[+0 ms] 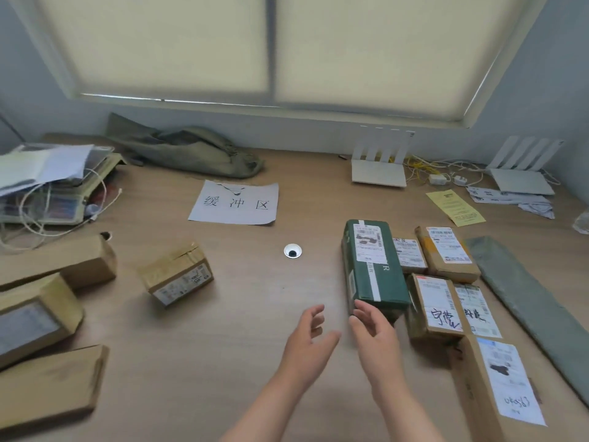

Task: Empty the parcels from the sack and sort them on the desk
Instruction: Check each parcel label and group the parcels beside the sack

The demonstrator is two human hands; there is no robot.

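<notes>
Right hand (373, 330): fingers loosely spread, gripping nothing; fingertips at the near left corner of the green parcel (373, 266), contact not determinable.
Left hand (309, 336): fingers relaxed and apart, holding nothing, above bare desk (248, 330), just beside the right hand and clear of every parcel.
Green parcel: long box with a white label, lying flat, running away from the hands; leftmost of the right-hand group.
Right-hand group, close-packed beside it: two labelled brown boxes (409, 255) (447, 253) at the far row, two handwritten-marked boxes (435, 306) (478, 309) nearer, one large labelled carton (497, 384) nearest. A grey-green flat mailer (535, 301) lies along their right.
Small brown box (177, 275): tilted, alone, well left of the hands.
Left edge: three long brown cartons (60, 260) (35, 314) (51, 384).
Paper sign (234, 202): handwritten characters, centre back.
Sack (191, 151): olive, slumped against the wall behind the sign.
</notes>
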